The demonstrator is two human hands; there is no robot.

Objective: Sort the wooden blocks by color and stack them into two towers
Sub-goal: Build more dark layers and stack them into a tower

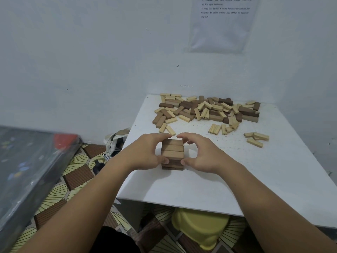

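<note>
Two bare forearms reach in from the bottom edge over the white table (237,179). Along its far side lies one mixed pile (206,108) of pale and dark blocks, too many to count. The left hand (145,152) and right hand (202,154) curl round the one tower (172,152) near the table's middle, thumbs on its near face and fingertips at its far top edge. Its top layer is three brown blocks side by side. Three pale blocks (256,138) lie apart at the right.
</note>
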